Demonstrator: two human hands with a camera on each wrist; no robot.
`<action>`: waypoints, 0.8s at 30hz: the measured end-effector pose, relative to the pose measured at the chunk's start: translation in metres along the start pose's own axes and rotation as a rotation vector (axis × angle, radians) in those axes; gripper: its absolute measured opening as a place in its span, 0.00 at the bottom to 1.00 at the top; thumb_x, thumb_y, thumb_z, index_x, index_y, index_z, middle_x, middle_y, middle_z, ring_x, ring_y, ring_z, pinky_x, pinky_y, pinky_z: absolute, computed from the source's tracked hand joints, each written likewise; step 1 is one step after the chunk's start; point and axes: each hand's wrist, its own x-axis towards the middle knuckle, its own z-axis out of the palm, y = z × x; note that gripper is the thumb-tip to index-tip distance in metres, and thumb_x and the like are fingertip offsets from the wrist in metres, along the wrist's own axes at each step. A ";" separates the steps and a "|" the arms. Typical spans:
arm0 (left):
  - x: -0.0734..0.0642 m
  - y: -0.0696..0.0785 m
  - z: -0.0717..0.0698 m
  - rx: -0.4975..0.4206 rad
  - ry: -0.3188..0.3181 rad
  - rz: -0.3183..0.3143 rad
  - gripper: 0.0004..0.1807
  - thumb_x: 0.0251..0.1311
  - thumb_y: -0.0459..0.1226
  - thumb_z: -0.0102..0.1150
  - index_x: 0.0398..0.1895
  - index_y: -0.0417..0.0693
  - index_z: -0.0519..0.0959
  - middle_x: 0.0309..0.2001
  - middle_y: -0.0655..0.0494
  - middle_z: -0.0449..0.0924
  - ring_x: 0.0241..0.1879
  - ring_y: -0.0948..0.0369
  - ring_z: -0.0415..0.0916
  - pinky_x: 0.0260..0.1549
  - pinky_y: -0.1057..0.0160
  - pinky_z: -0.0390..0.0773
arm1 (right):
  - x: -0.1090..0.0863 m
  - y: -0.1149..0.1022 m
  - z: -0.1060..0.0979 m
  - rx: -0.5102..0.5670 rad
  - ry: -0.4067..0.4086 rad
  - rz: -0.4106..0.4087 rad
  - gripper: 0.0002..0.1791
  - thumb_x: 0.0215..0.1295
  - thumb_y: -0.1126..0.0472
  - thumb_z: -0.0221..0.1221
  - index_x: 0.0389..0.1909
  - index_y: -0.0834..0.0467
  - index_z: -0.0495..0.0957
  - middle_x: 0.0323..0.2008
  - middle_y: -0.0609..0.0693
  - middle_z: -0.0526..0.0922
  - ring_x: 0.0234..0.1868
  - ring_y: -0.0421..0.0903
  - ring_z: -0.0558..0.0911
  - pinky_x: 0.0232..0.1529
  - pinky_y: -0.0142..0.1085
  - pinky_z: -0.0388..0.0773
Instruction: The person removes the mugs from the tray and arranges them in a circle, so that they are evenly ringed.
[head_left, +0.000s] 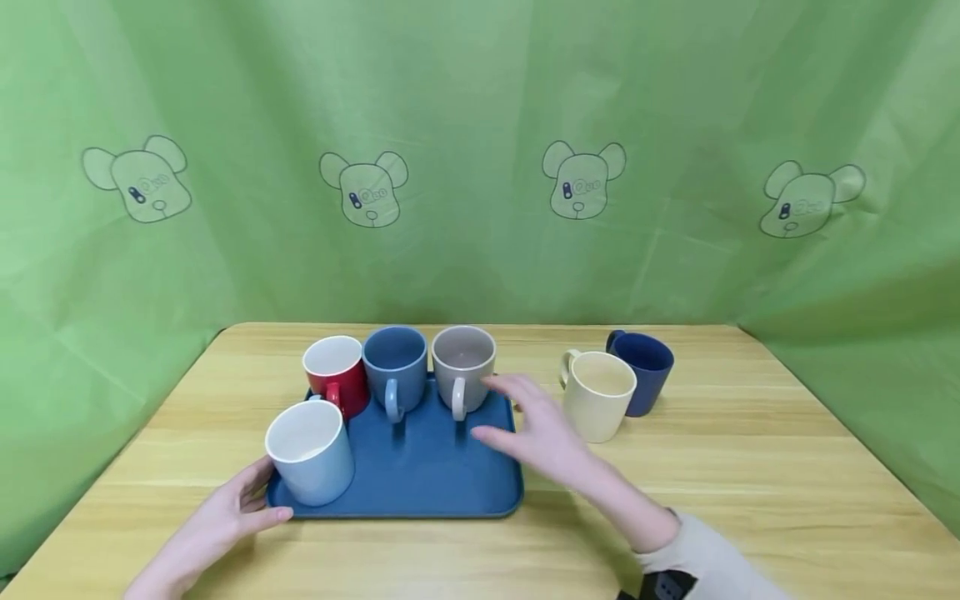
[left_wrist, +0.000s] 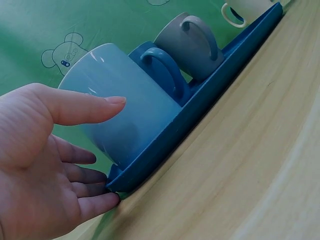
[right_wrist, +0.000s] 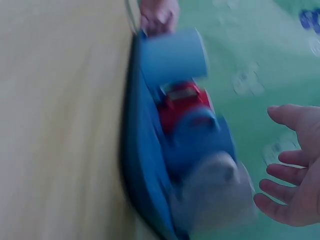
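A blue tray (head_left: 435,487) lies on the table with four-sided raised edges. On its front left stands a light blue mug (head_left: 318,467); behind are a red mug (head_left: 352,393), a blue mug (head_left: 408,379) and a grey mug (head_left: 472,379). My left hand (head_left: 225,517) is at the tray's left end beside the light blue mug, thumb extended and fingers loosely bent; in the left wrist view, fingertips (left_wrist: 102,200) meet the tray's corner. My right hand (head_left: 543,433) is spread over the tray's right side near the grey mug, holding nothing.
To the right of the tray stand a cream mug (head_left: 596,412) and a dark blue mug (head_left: 648,379), close together on the wooden table (head_left: 750,450). A green curtain (head_left: 480,267) with bear-head drawings hangs behind the table and along its sides.
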 end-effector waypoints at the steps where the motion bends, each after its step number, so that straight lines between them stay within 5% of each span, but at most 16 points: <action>1: 0.000 0.000 0.000 0.003 -0.002 0.005 0.47 0.57 0.39 0.61 0.67 0.23 0.44 0.66 0.24 0.46 0.64 0.36 0.54 0.58 0.49 0.65 | 0.001 -0.004 0.007 0.007 -0.030 -0.016 0.32 0.52 0.53 0.67 0.58 0.61 0.72 0.54 0.54 0.74 0.53 0.50 0.74 0.51 0.47 0.73; 11: 0.001 0.001 0.001 0.025 -0.003 0.004 0.46 0.57 0.39 0.61 0.66 0.21 0.44 0.65 0.23 0.46 0.63 0.36 0.54 0.58 0.49 0.66 | 0.020 -0.048 0.060 0.115 -0.283 -0.040 0.38 0.54 0.46 0.65 0.64 0.56 0.65 0.60 0.48 0.70 0.59 0.42 0.69 0.59 0.39 0.69; 24: -0.001 0.003 0.000 -0.009 -0.009 -0.003 0.47 0.57 0.40 0.61 0.66 0.22 0.44 0.65 0.23 0.46 0.63 0.35 0.55 0.58 0.47 0.65 | 0.052 -0.071 0.108 0.120 -0.299 -0.025 0.46 0.49 0.44 0.68 0.66 0.58 0.62 0.59 0.50 0.70 0.56 0.42 0.71 0.54 0.34 0.72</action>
